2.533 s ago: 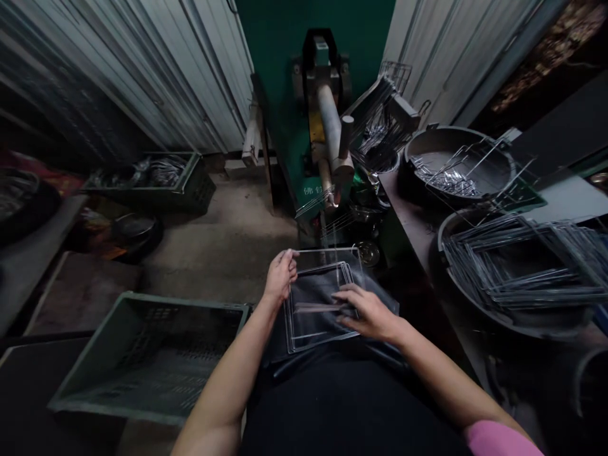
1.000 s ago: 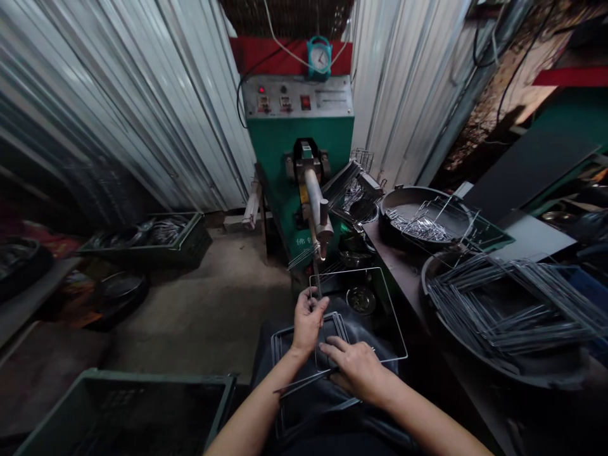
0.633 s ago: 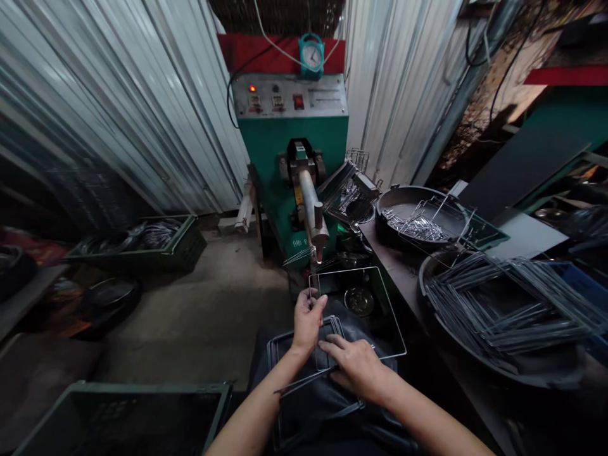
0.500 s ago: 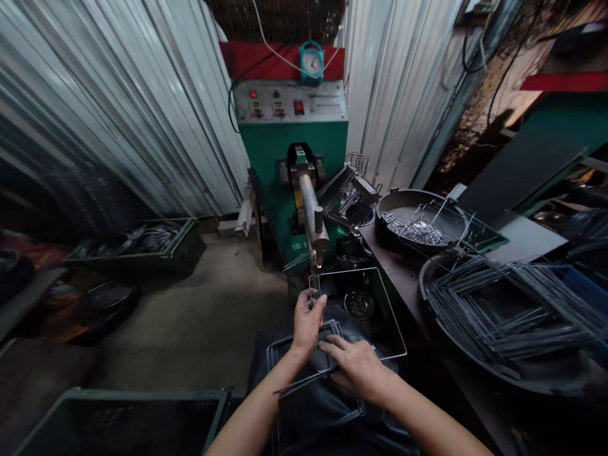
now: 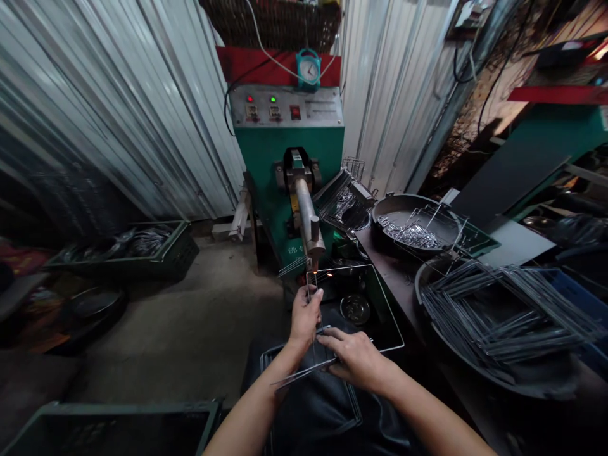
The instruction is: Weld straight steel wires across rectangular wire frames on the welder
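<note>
My left hand (image 5: 304,316) pinches a rectangular wire frame (image 5: 387,304) near its left corner. The frame's far edge lies at the tip of a spot welder's electrode arm (image 5: 308,209), where small orange sparks glow. My right hand (image 5: 354,358) is closed around several thin wires (image 5: 301,375) that stick out to the left; its fingertips are close to the frame's near left part. Below both hands, more bent wire frames (image 5: 354,405) rest on a black apron (image 5: 323,437) over my lap. My fingers hide the exact grip points.
The green welder body (image 5: 261,158) stands ahead, with a teal clock (image 5: 308,68) on top. To the right are a round pan (image 5: 420,304) of wire frames and another pan (image 5: 403,201) with small metal pieces. Green crates (image 5: 183,247) stand at left; a metal bowl (image 5: 355,309) lies below the frame.
A green light has come on at the welder panel, and sparks have appeared at the electrode tip. The frame's far edge now meets the electrode. Both hands keep their hold.
</note>
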{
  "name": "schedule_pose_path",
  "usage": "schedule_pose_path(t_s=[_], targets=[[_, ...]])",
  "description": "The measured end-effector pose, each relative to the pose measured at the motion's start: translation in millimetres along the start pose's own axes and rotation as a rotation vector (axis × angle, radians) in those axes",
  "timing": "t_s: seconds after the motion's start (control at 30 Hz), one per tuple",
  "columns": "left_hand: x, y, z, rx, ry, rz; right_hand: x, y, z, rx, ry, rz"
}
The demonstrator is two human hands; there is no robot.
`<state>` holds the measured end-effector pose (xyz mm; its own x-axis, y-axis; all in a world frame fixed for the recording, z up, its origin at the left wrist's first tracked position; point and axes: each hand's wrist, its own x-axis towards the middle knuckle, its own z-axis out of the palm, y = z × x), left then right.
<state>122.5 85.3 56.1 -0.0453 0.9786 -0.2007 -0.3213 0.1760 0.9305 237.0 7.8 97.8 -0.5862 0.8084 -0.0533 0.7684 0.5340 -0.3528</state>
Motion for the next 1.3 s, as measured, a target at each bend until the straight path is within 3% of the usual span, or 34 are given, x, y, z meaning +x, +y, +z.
schedule_pose_path(t_s=[0.2,0.3,0.4,0.47,0.53,0.57,0.63,0.7,0.77,0.93,1.07,1.3], targets=[[-23,0,-15.0,-0.033,-0.188,-0.123,-3,3,5,0.037,0.018,-0.029],[-30,-3,-22.5,-0.045,-0.243,-0.175,-18,8,10,0.15,0.114,-0.074],[-24,-4,-25.7,-0.091,-0.241,-0.195,-38,23,12,0.334,0.413,0.077],[-15,-1,-26.4,-0.118,-0.221,-0.197,-45,42,13,0.422,0.71,0.312],[-4,4,-26.1,-0.134,-0.203,-0.189,-42,65,14,0.527,0.91,0.56],[3,7,-25.6,-0.139,-0.195,-0.183,-37,76,14,0.63,0.927,0.652],[15,13,-23.8,-0.145,-0.179,-0.17,-22,95,14,0.934,0.816,0.727],[28,18,-21.6,-0.141,-0.161,-0.143,-3,108,13,1.226,0.662,0.674],[42,21,-19.5,-0.115,-0.143,-0.102,15,118,9,1.391,0.607,0.599],[79,25,-15.5,0.021,-0.116,-0.004,51,139,-9,1.468,0.721,0.589],[104,31,-11.0,0.032,-0.066,0.041,74,151,-23,1.457,0.74,0.61],[128,37,-0.3,-0.066,0.002,-0.001,98,160,-34,1.49,0.75,0.675]])
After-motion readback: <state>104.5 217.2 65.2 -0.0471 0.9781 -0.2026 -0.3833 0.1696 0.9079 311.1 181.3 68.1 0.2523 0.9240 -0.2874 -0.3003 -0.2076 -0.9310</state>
